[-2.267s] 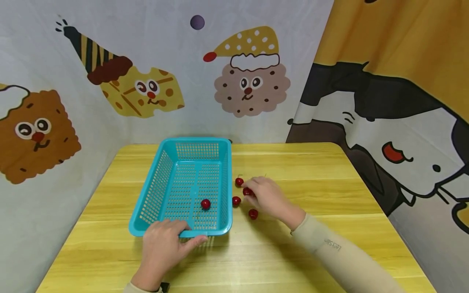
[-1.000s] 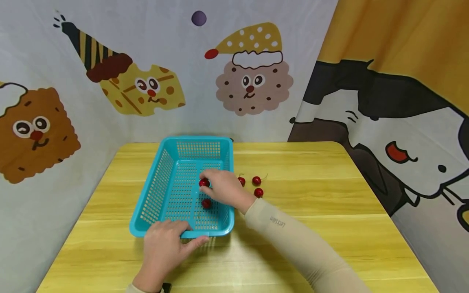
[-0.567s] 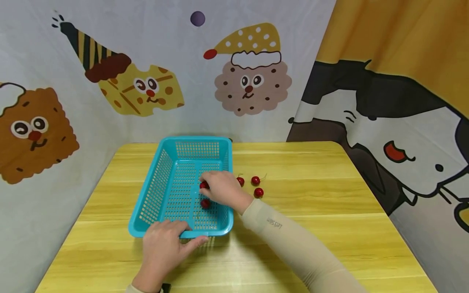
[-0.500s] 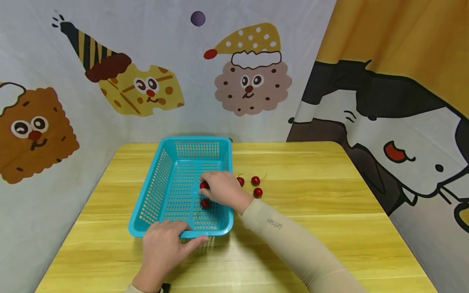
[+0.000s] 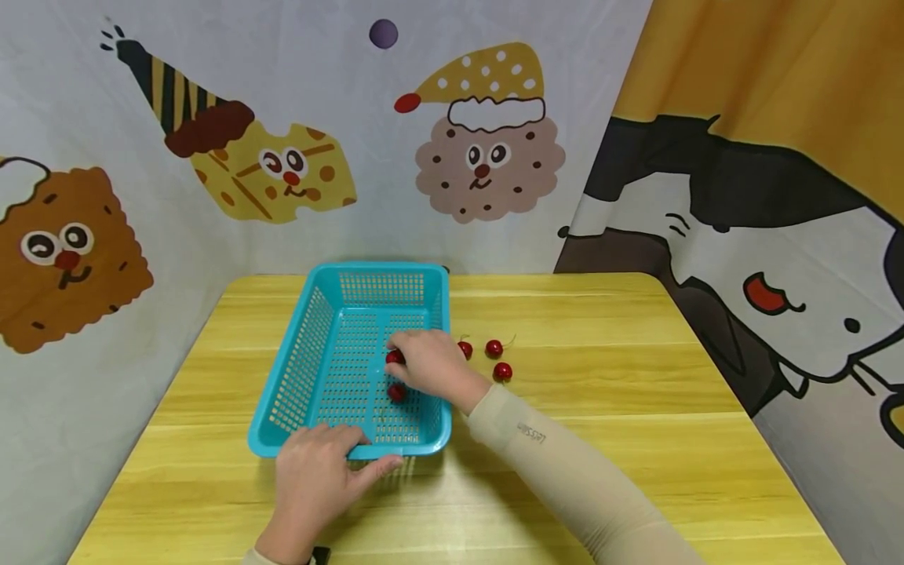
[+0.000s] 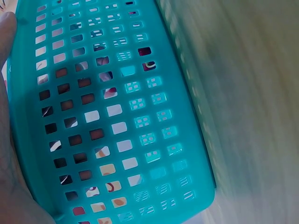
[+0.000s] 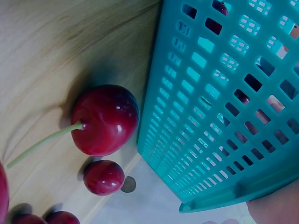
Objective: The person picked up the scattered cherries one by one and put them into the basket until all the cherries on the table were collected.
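Gripping the near rim of a rectangular turquoise plastic basket [image 5: 263, 438] with slotted walls, the person's left hand [image 5: 316, 464] has its fingers hooked over the edge and its thumb on the outer side. The right hand [image 5: 432, 362] reaches over the basket's right side and pinches a glossy, round, dark red cherry [image 5: 394, 358] between fingers and thumb, low inside the basket. A second dark red cherry [image 5: 397, 392] lies on the basket floor, nearer the left hand.

Just right of the basket, on the pale yellow wood-grain table [image 5: 600, 337], the head view shows three more: a partly hidden cherry [image 5: 467, 350] close to the right wrist, a thin-stemmed cherry [image 5: 494, 348] beside it, and a shiny cherry [image 5: 503, 372] slightly nearer the person. A beige sleeve [image 5: 558, 471] with small lettering covers the right arm. Behind the table hangs a white cloth [image 5: 381, 157] printed with cartoon food faces.
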`<state>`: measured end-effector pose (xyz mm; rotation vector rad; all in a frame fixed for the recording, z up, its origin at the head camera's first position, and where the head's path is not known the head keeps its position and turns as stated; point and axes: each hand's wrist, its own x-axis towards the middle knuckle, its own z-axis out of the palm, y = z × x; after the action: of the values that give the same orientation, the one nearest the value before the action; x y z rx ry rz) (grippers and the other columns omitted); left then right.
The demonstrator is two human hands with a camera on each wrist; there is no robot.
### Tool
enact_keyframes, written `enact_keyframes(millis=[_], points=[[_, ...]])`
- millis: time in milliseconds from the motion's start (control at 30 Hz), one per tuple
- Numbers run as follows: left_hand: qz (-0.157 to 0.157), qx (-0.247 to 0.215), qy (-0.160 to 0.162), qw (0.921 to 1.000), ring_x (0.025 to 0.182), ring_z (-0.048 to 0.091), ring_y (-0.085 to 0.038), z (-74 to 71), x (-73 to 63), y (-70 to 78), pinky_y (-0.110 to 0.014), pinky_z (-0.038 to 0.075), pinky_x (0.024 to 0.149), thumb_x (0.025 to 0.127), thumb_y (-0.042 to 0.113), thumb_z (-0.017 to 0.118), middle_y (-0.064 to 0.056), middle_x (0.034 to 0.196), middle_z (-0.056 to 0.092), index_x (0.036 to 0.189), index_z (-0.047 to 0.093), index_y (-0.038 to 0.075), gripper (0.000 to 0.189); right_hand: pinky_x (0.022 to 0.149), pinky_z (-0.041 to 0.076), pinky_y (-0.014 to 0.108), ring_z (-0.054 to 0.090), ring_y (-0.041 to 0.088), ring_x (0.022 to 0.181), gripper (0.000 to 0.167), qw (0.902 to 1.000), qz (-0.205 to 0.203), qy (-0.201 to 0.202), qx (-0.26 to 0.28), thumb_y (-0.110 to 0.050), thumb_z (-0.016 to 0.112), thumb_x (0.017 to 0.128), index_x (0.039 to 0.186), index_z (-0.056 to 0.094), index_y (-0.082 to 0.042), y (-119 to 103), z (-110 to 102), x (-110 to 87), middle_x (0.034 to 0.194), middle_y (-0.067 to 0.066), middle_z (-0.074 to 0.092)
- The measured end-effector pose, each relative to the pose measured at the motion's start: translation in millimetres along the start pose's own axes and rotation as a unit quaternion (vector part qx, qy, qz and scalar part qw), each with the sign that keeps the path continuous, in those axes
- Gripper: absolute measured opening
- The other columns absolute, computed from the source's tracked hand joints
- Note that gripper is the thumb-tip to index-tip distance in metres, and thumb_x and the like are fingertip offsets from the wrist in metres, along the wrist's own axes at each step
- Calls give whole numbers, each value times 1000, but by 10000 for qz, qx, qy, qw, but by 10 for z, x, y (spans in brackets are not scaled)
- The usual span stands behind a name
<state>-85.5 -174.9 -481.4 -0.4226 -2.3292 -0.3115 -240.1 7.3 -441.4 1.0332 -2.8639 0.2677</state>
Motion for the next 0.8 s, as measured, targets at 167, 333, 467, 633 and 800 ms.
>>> enact_keyframes(millis=[167, 333, 467, 633, 800], points=[[-1, -4, -1, 10000, 52, 56, -15, 3, 0, 1, -28, 40, 51, 91, 92, 41, 8, 60, 67, 70, 68, 23, 78, 85, 61, 35, 75, 12, 93, 40, 10000, 18, 10, 69, -49, 69, 103, 131, 72, -20, 5, -3, -3, 118, -5, 80], [4, 31, -20, 10000, 52, 55, -15, 7, 3, -2, -28, 40, 51, 91, 93, 40, 8, 61, 67, 70, 68, 23, 78, 83, 61, 35, 75, 11, 92, 41, 9999, 24, 64, 109, -50, 69, 103, 130, 73, -19, 14, 2, -1, 117, -5, 80], [25, 50, -5, 10000, 52, 55, -15, 15, -1, -5, -27, 39, 51, 92, 93, 39, 8, 60, 67, 70, 67, 23, 78, 84, 61, 35, 75, 11, 93, 42, 9999, 8, 91, 103, -51, 68, 103, 129, 73, -19, 18, 6, -5, 117, -5, 80], [35, 8, 64, 10000, 52, 55, -16, 21, 0, -18, -29, 39, 51, 90, 93, 43, 8, 60, 67, 69, 67, 22, 77, 86, 61, 36, 77, 13, 98, 40, 9997, -12, 145, 194, -48, 71, 102, 129, 73, -18, 21, -4, -3, 118, -4, 81], [-18, -62, 26, 10000, 53, 57, -17, 13, 0, -23, -31, 41, 52, 88, 92, 48, 8, 61, 68, 70, 68, 22, 75, 90, 61, 36, 77, 12, 102, 39, 9996, -29, 132, 233, -47, 71, 102, 129, 73, -19, 23, -1, -3, 118, -5, 81]])
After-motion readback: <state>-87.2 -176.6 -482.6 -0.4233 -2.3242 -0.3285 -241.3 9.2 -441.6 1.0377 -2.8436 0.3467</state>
